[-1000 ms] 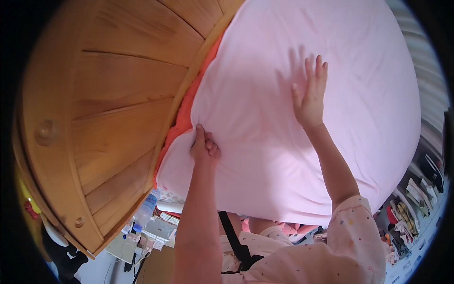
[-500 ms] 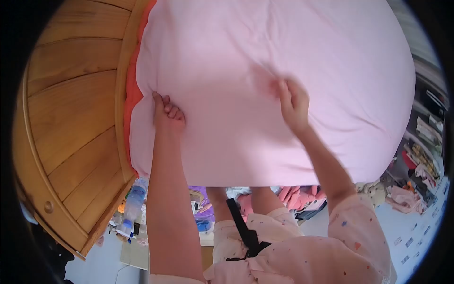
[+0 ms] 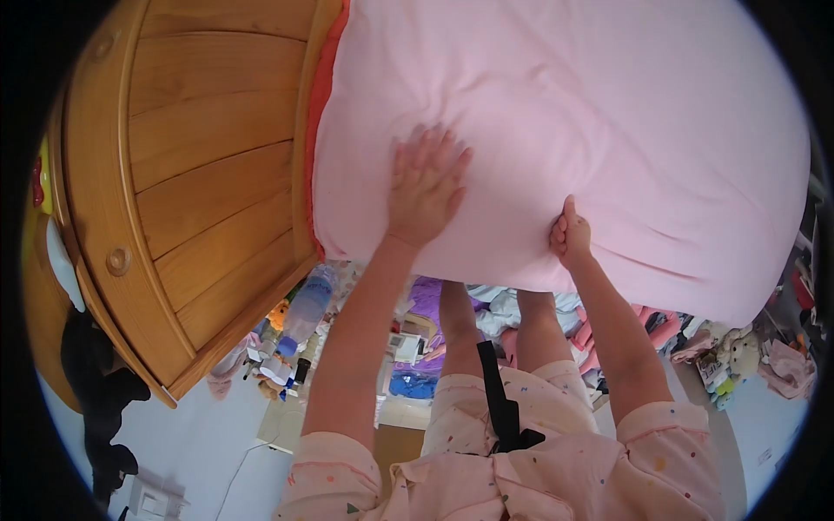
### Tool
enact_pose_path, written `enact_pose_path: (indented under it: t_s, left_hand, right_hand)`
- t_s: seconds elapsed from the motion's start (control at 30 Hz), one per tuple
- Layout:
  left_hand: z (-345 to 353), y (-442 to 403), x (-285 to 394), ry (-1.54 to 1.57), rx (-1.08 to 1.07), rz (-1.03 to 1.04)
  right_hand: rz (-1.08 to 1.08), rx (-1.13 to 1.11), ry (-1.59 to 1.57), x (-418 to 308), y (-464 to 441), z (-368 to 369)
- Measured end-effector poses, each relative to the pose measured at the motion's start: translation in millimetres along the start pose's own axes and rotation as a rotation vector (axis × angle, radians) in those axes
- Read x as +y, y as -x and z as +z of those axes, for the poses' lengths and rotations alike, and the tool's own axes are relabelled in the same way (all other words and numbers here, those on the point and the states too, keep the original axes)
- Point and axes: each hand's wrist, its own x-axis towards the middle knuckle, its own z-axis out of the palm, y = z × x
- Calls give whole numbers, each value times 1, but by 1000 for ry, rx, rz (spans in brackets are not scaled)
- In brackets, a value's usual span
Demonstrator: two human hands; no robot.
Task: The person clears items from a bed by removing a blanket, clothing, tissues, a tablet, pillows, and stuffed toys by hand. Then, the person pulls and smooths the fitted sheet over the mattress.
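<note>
A pink bed sheet (image 3: 504,200) covers the mattress, with creases fanning out around the middle. On it my left hand (image 3: 427,189) lies flat, palm down, fingers spread and holding nothing. My right hand (image 3: 572,236) is closed near the front edge of the bed, its fingers curled and the thumb side up. It appears to grip a bit of the sheet, though the fingers hide the pinched part. Along the left edge, a strip of orange-red cloth (image 3: 321,95) shows between the sheet and the wood.
A wooden headboard (image 3: 217,165) borders the bed on the left. A plastic bottle (image 3: 308,304) stands among clutter below. Purple cloth (image 3: 427,300) and other cloths lie around my legs. A plush toy (image 3: 741,352) sits at lower right. A black strap (image 3: 497,391) hangs before me.
My left hand has left the sheet's left edge, opened and moved right onto the sheet. My right hand is lower, nearer the front edge. The view has shifted left.
</note>
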Motion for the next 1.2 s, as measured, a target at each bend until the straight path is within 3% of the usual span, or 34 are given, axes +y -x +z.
enact_pose_path:
  t_s: [0.03,0.13,0.4,0.63,0.73,0.8,0.87,0.9,1.03,1.1,1.13,1.2]
  left_hand:
    - [9,24,-24,-36,-161,-83]
    - [-11,47,-80,-37,-121,-257]
    - [-1,56,-87,-156,-45,-203]
    - [-14,56,-61,-153,-99,-200]
    - [-38,83,-25,-43,-74,-133]
    - [-37,110,-6,217,-97,-225]
    - [-31,115,13,250,-185,-233]
    - [-29,117,19,292,-274,-245]
    - [-8,123,11,390,-282,-312]
    - [-12,125,1,897,-52,-800]
    - [-25,125,1,884,-54,-780]
    - [-52,128,3,856,189,-1028]
  right_hand:
    - [-21,16,10,1,-2,2]
    - [-19,19,22,1,-4,3]
    - [-52,-28,20,1,-2,1]
    - [-34,-24,8,-1,-2,-3]
    - [-45,-26,9,-2,1,-4]
    - [-56,-28,0,0,1,-7]
    - [-91,-76,-17,2,0,-9]
    - [-94,-83,-32,2,-2,-10]
    - [-157,-113,-65,12,4,-16]
    - [-230,-196,-89,14,7,-24]
    - [-238,-203,-110,23,11,-30]
    - [-368,-353,-360,44,19,-44]
